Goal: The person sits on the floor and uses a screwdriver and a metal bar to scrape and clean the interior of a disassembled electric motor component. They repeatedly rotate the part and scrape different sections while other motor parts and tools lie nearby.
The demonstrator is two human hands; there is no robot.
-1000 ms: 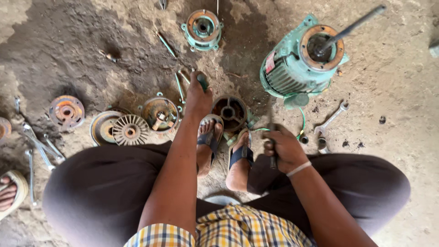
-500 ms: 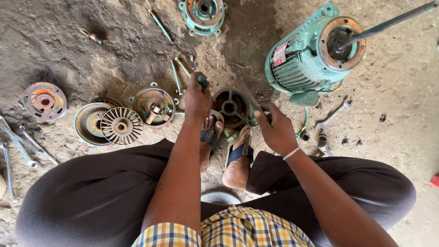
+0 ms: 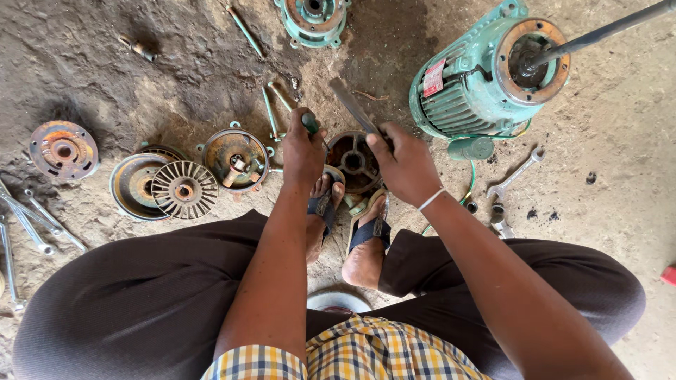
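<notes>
**Between the sandalled feet, two hands work a rusty motor part**

Down on the dirt floor, a person squats with a round, rusty end cover (image 3: 354,160) pinned between their sandalled feet (image 3: 345,211). Just above the feet, the left hand (image 3: 303,151) is wrapped tight around a green-handled tool (image 3: 310,122), its tip at the cover's left edge. Beside it, the right hand (image 3: 403,163) is clamped on a flat metal bar (image 3: 350,104) that slants up and away from the cover. Off to the left lie a finned fan wheel (image 3: 184,190) and another round cover (image 3: 236,159). To the right sits a spanner (image 3: 516,172). Farther out stands the green motor body (image 3: 486,77), a dark shaft (image 3: 598,32) jutting from it.
</notes>
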